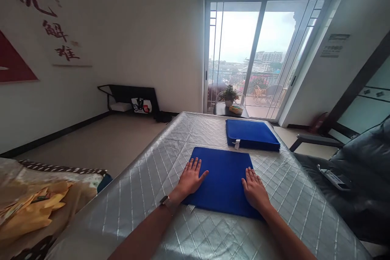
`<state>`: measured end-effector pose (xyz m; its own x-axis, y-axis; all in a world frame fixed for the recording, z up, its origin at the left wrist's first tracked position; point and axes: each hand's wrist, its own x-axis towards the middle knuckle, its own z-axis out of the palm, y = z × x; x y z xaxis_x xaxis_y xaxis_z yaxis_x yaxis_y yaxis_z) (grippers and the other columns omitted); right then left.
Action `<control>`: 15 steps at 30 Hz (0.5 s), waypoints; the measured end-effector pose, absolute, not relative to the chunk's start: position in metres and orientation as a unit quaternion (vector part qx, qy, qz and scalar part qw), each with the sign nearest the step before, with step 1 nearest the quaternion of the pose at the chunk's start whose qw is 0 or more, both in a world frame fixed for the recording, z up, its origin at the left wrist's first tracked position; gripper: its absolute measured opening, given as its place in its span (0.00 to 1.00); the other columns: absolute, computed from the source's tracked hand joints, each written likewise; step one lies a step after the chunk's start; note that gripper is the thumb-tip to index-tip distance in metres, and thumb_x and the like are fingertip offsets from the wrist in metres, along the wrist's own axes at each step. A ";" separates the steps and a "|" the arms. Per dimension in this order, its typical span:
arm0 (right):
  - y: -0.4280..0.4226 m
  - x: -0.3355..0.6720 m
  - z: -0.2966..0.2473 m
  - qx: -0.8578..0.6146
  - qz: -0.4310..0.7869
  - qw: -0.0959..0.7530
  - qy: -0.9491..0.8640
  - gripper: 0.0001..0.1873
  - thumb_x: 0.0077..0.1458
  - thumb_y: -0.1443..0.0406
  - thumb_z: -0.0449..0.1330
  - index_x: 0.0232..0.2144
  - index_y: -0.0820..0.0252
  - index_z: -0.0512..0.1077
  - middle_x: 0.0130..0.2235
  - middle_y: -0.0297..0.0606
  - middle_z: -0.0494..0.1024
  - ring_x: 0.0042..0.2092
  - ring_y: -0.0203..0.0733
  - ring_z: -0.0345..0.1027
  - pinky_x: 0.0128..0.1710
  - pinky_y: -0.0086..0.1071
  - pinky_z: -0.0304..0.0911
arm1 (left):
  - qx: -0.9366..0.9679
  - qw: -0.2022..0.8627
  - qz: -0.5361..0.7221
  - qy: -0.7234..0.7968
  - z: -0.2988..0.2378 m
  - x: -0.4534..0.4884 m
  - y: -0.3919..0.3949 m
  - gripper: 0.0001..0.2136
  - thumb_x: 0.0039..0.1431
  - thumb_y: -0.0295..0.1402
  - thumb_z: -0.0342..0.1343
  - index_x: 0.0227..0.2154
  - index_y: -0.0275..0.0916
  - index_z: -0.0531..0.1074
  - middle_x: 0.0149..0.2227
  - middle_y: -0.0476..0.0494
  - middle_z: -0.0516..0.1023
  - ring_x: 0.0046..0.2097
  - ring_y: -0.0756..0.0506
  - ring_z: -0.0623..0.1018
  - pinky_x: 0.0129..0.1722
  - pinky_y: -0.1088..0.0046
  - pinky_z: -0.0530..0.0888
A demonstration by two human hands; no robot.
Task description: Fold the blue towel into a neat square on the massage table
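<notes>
On silver quilting (134,195), my spread left hand (190,179) and right hand (255,189) (fingers nearly together) touch opposite edges of a blue cloth (224,178).

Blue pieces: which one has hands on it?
The nearer blue piece, with the left hand and right hand on it; the thicker blue stack beyond has none.

Covered sides, cropped surroundings
Left hand (190,178) and right hand (256,190) hide parts of the cloth (222,183); edges crop tabletop (213,231), sofa (362,154), scroll (56,36); notice (335,46) too small to read.
</notes>
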<state>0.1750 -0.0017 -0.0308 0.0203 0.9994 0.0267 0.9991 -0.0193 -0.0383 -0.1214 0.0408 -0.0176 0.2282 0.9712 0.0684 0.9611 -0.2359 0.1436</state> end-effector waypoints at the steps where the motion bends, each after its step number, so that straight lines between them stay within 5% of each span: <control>1: -0.002 0.175 -0.030 -0.713 0.006 0.021 -0.701 0.34 0.68 0.58 0.36 0.70 0.74 0.46 0.72 0.47 0.43 0.72 0.45 0.34 0.70 0.41 0.35 | 0.780 0.036 0.070 0.621 -0.018 -0.122 0.041 0.41 0.67 0.59 0.24 0.70 0.32 0.48 0.72 0.38 0.44 0.72 0.37 0.45 0.70 0.55 0.48; 9: 0.021 0.178 0.004 -0.716 0.041 -0.080 -0.692 0.34 0.66 0.58 0.40 0.69 0.70 0.52 0.71 0.45 0.50 0.71 0.48 0.41 0.69 0.48 0.37 | 0.771 0.041 0.067 0.632 -0.016 -0.127 0.042 0.40 0.67 0.59 0.26 0.70 0.32 0.49 0.72 0.35 0.45 0.72 0.36 0.46 0.69 0.55 0.50; 15: 0.081 0.178 0.017 -0.723 0.019 -0.019 -0.690 0.35 0.68 0.57 0.38 0.69 0.73 0.49 0.71 0.47 0.48 0.72 0.46 0.38 0.69 0.44 0.36 | 0.774 0.034 0.069 0.629 -0.017 -0.129 0.044 0.39 0.68 0.58 0.28 0.70 0.31 0.50 0.71 0.34 0.45 0.72 0.36 0.47 0.69 0.54 0.52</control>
<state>0.1784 0.0814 0.0171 0.0462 0.9975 -0.0535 0.9989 -0.0462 0.0018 -0.1291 0.0439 -0.0171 0.1999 0.9778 0.0635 0.9683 -0.2070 0.1395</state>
